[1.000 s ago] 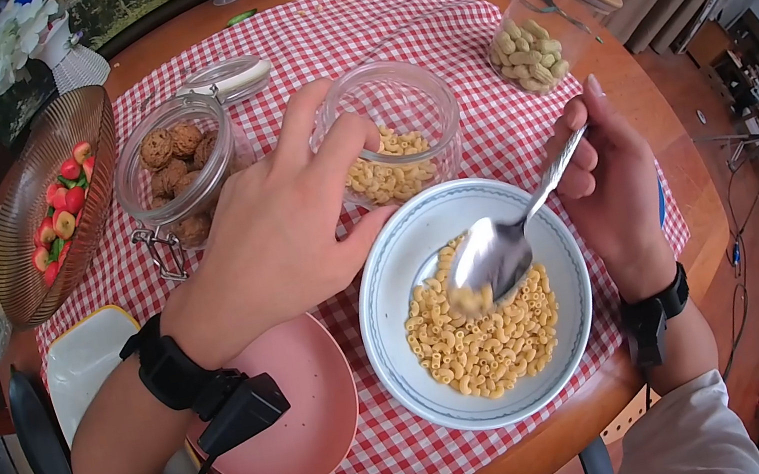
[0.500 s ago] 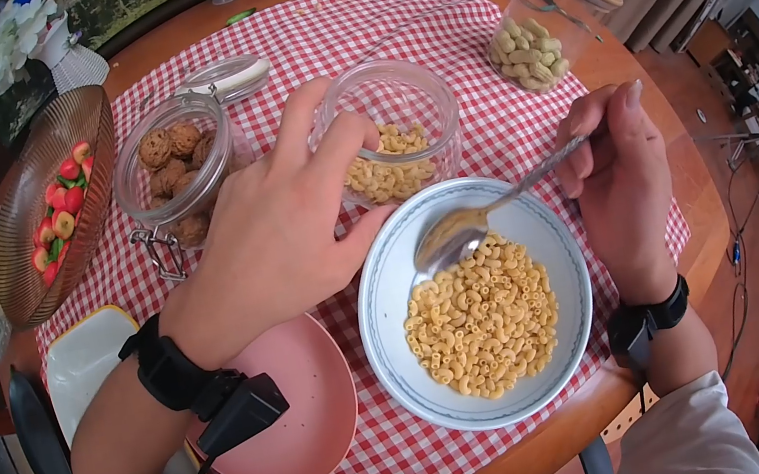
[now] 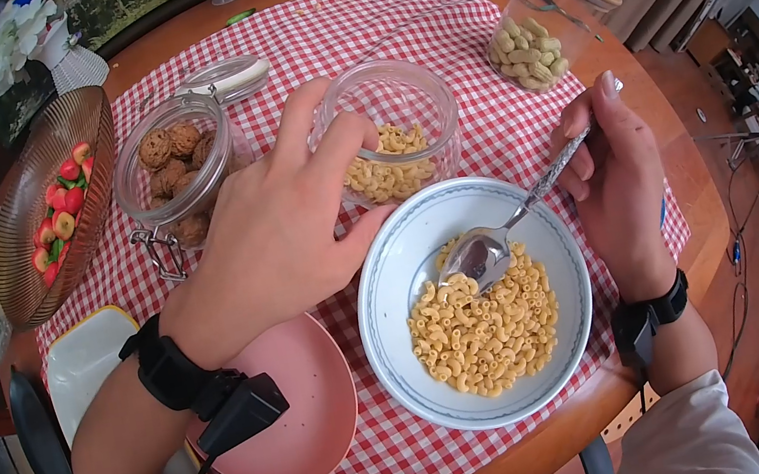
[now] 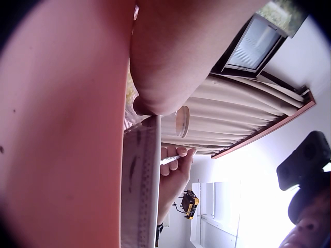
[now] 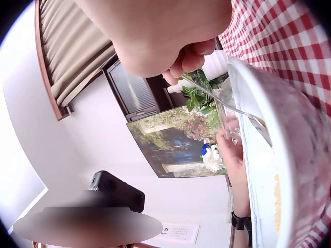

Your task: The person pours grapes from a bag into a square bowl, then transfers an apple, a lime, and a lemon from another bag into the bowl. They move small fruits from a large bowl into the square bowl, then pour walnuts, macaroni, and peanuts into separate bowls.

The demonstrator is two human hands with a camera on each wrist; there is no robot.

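Note:
My right hand pinches the patterned handle of a metal spoon between thumb and fingers. The spoon's tip dips into elbow macaroni at the back of the pile, inside a white bowl with a blue-grey rim pattern. My left hand grips an open glass jar, its fingers over the near-left rim and its thumb close by the bowl's edge. More macaroni lies at the bottom of that jar. In the right wrist view the spoon handle slants down over the bowl's rim.
Left of the jar stands a clip-top jar of walnuts, lid open. A pink plate lies under my left forearm, beside a white dish. Farther left is a ribbed bowl with red fruit. A wooden-lidded jar of peanuts stands back right.
The spoon, earlier raised over the bowl with macaroni on it, tipped toward the bowl's far left side, then came down into the macaroni. My left hand has stayed on the jar.

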